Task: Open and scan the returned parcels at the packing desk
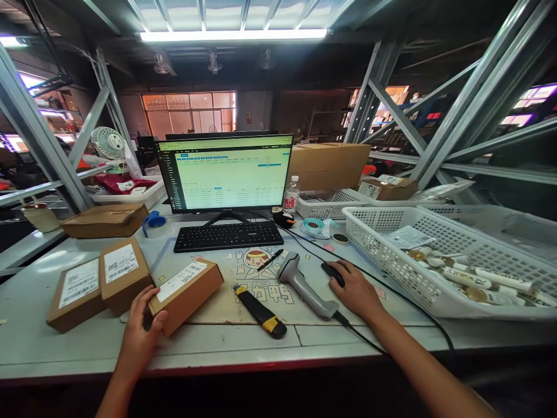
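Observation:
My left hand (pixel 143 325) grips the near left end of a small brown cardboard box (pixel 194 299) with a white label on top, tilted a little on the desk mat. Two more labelled boxes, one in front (pixel 124 273) and one farther left (pixel 78 293), stand close beside it. Over a black computer mouse (pixel 334 275) rests my right hand (pixel 354 287), fingers curled on it. Between my hands lie a grey barcode scanner (pixel 307 287), a black and yellow utility knife (pixel 261 310) and a black pen (pixel 270 260).
Behind the keyboard (pixel 228 235) stands a lit monitor (pixel 226 174). A white plastic basket (pixel 387 278) with rolled tubes fills the right side. A tape dispenser (pixel 154 223), a bottle (pixel 291 196) and a flat carton (pixel 107 220) sit farther back. The scanner's cable crosses the desk's front edge.

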`<control>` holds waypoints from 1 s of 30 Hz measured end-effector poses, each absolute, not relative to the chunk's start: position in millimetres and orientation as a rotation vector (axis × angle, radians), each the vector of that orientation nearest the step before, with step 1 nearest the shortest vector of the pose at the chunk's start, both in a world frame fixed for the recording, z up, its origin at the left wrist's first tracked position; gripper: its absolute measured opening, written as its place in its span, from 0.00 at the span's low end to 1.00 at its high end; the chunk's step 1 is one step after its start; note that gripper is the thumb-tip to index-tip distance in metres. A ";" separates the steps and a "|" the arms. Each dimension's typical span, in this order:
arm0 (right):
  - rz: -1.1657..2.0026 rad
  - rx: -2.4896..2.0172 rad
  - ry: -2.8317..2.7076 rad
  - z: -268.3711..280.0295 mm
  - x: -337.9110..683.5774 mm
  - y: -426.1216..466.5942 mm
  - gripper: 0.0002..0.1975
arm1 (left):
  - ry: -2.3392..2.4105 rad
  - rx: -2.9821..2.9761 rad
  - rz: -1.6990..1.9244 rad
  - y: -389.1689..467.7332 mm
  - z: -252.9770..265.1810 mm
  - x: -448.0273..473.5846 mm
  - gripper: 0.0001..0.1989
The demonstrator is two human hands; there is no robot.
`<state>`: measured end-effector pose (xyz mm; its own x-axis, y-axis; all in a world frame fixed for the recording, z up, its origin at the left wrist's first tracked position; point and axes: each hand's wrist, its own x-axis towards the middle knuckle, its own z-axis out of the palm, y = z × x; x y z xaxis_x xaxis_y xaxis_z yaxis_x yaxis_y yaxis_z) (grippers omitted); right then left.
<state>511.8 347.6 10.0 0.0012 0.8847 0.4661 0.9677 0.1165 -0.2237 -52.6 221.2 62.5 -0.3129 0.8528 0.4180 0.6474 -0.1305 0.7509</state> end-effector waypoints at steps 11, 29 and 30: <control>-0.193 -1.662 -1.828 31.5 511.9 343.5 0.28 | 1.819 1.501 1.388 220.1 71.4 -42.6 0.43; 0.254 -2.091 -2.032 98.4 371.6 307.9 0.34 | 1.445 2.758 1.265 200.1 120.9 -15.5 0.51; 0.382 -2.046 -1.998 108.9 374.9 305.9 0.29 | 1.434 2.777 1.253 198.8 120.9 -15.7 0.51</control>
<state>374.9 305.9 108.9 0.0218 0.9997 -0.0092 0.9326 -0.0236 -0.3602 -15.7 198.8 120.9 0.3687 0.6102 0.7012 0.7767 -0.6167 0.1283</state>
